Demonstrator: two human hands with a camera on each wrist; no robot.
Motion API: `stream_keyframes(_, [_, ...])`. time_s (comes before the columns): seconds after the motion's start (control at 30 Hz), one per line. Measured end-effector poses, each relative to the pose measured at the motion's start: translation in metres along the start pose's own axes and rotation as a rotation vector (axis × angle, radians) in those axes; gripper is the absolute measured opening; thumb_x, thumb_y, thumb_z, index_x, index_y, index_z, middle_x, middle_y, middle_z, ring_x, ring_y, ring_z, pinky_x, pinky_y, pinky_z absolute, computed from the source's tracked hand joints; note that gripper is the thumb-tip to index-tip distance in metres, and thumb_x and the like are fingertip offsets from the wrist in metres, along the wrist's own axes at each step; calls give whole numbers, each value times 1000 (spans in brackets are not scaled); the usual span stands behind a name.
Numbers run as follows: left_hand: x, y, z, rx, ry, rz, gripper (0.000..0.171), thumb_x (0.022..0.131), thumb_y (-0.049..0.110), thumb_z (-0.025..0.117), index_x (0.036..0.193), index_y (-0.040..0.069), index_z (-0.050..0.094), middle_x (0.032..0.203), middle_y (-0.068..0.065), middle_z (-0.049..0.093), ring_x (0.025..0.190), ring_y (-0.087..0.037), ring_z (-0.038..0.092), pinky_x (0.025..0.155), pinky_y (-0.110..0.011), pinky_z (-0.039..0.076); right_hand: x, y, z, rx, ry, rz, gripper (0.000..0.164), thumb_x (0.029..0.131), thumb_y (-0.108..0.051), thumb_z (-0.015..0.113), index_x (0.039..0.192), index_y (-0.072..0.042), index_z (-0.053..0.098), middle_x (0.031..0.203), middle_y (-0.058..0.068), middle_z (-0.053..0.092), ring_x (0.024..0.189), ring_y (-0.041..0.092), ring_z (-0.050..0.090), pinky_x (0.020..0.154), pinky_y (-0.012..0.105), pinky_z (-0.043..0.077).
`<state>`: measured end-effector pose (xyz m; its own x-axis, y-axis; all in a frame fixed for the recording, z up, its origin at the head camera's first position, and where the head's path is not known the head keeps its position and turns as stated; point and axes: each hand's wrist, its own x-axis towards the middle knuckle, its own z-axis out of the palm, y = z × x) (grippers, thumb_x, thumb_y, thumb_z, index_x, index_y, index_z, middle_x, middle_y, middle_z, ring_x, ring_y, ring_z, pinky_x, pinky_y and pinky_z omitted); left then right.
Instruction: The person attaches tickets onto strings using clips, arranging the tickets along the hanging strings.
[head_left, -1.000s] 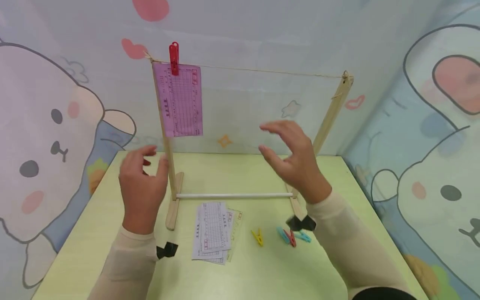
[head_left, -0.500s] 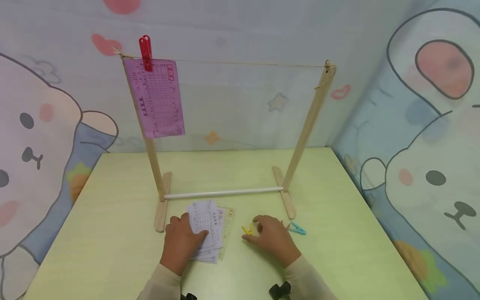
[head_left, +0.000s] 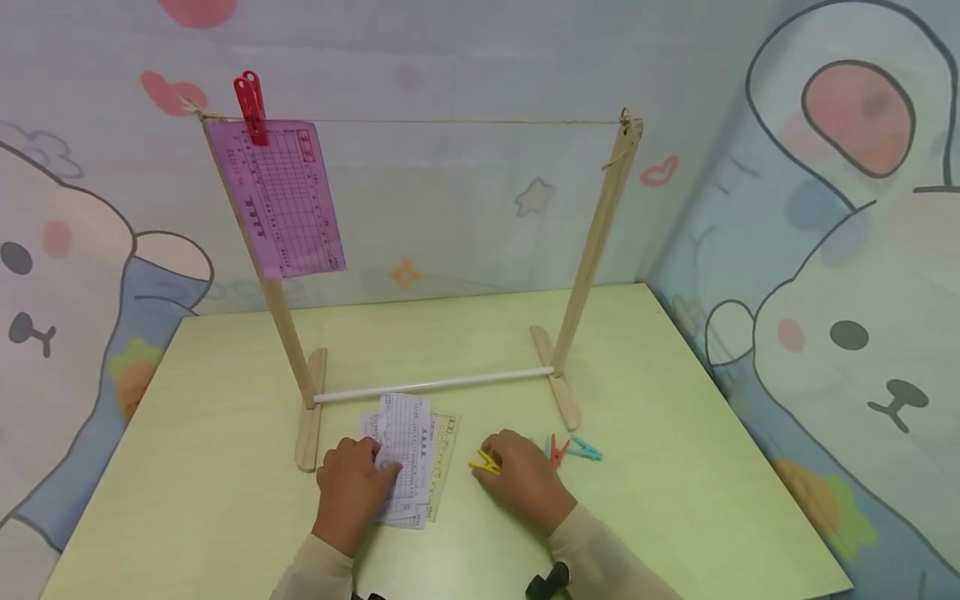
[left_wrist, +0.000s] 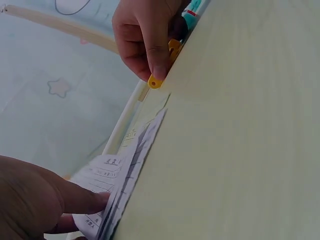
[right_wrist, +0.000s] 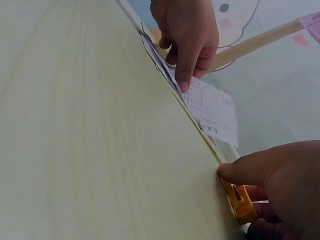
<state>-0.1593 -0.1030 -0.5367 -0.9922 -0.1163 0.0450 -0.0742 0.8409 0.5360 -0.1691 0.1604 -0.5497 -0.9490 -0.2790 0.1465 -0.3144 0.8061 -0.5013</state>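
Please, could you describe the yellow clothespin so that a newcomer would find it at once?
On the pale table, look on the near side of the wooden frame, right of the paper stack. There the right hand pinches the yellow clothespin. Only this one is yellow; the other clothespins are red or blue.

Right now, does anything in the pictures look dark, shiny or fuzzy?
Head view: fairly even light, a pale shine on the table near the bottom edge, and fuzzy small print on the white papers. Left wrist view: tilted, with the left hand dim up close. Right wrist view: also tilted, the right hand dim, a soft shadow beside the yellow clip.
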Motion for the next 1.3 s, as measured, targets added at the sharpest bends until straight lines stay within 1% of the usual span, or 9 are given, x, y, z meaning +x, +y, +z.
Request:
stream_keyframes(0.17, [1, -3, 2, -7, 74, 61, 18, 87, 19, 79, 94, 3, 73, 85, -9, 64, 83, -35, 58, 75, -56, 42, 1, 8, 6, 89, 26, 1, 24, 87, -32, 85, 103, -18, 73, 86, -13, 58, 75, 7, 52, 69, 26, 47])
stream_keyframes(0.37, [4, -6, 4, -169, 90, 78, 9, 93, 14, 75, 96, 5, 76, 75, 0, 65, 68, -18, 56, 67, -39, 45, 3, 7, 3, 274, 89, -21, 29, 86, -20, 86, 112, -11, 75, 90, -8, 65, 75, 7, 55, 70, 26, 50])
stream_keyframes(0.5, [3, -6, 1, -252, 103, 99, 10, 96, 15, 74, 102, 7, 76, 77, 0, 65, 67, -16, 55, 61, -31, 44, 4, 5, -1, 360, 116, -76, 29, 87, -12, 84, 114, -5, 76, 88, -4, 66, 74, 8, 57, 69, 25, 52])
stream_keyframes(0.7, [9, -4, -20, -427, 181, 126, 14, 97, 17, 75, 108, 9, 78, 88, -2, 74, 76, -16, 61, 61, -25, 49, 5, 4, -22, 502, 120, -39, 24, 88, -12, 83, 111, -11, 76, 89, -5, 71, 79, 8, 64, 73, 28, 54])
stream_keyframes(0.8, [17, 3, -43, -501, 263, 171, 10, 98, 15, 74, 104, 7, 78, 87, -4, 74, 76, -17, 62, 62, -21, 50, 14, -4, -48, 530, 114, -71, 26, 89, -14, 83, 114, -11, 75, 94, -3, 75, 84, 11, 68, 78, 34, 55])
stream_keyframes(0.97, [37, 29, -99, -577, 382, 295, 15, 100, 18, 72, 104, 4, 78, 89, -7, 75, 74, -16, 61, 60, -17, 48, 40, -43, -122, 518, 132, -203, 31, 89, -14, 83, 119, -9, 75, 103, 1, 78, 92, 19, 70, 85, 46, 55])
stream_keyframes(1.07, [48, 50, -135, -672, 416, 327, 20, 100, 22, 73, 106, 4, 78, 89, -8, 75, 73, -14, 62, 59, -18, 48, 62, -75, -172, 520, 207, -367, 27, 87, -8, 84, 114, -7, 78, 105, 1, 78, 91, 21, 69, 83, 42, 55])
stream_keyframes(1.2, [62, 81, -173, -889, 419, 345, 25, 98, 23, 74, 109, 1, 76, 97, -9, 75, 79, -17, 67, 67, -22, 54, 96, -123, -235, 562, 316, -675, 25, 83, 5, 83, 107, 2, 78, 105, 12, 77, 92, 23, 67, 80, 35, 52])
stream_keyframes(1.3, [73, 101, -190, -1032, 405, 369, 25, 97, 21, 75, 110, 0, 75, 104, -9, 74, 88, -21, 69, 76, -26, 57, 121, -162, -276, 595, 367, -770, 26, 80, 10, 83, 105, 6, 77, 104, 16, 76, 92, 22, 64, 81, 32, 49])
